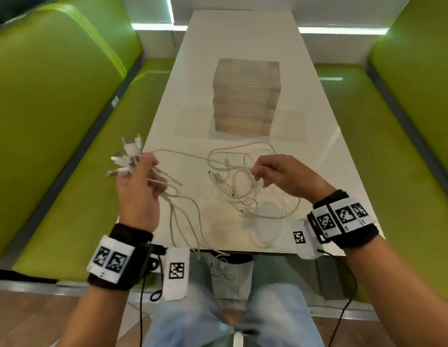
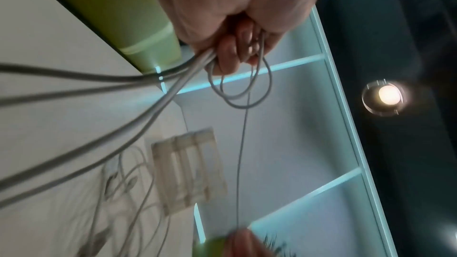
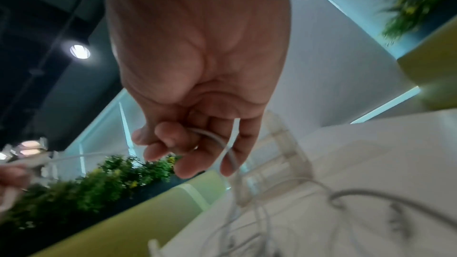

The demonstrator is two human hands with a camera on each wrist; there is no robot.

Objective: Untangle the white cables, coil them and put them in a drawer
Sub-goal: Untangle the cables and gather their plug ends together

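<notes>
Several white cables lie tangled on the white table, some strands hanging over its near edge. My left hand is raised at the table's left edge and grips a bundle of cables, their plug ends fanning out above its fingers. In the left wrist view its curled fingers hold the strands and small loops. My right hand hovers over the tangle and pinches one thin cable. A clear plastic drawer unit stands behind the cables, its drawers closed.
Green upholstered benches flank the table on both sides. Tagged wristbands with black wires sit on both wrists. My knees in light jeans are below the table's near edge. Green plants show beyond the left bench.
</notes>
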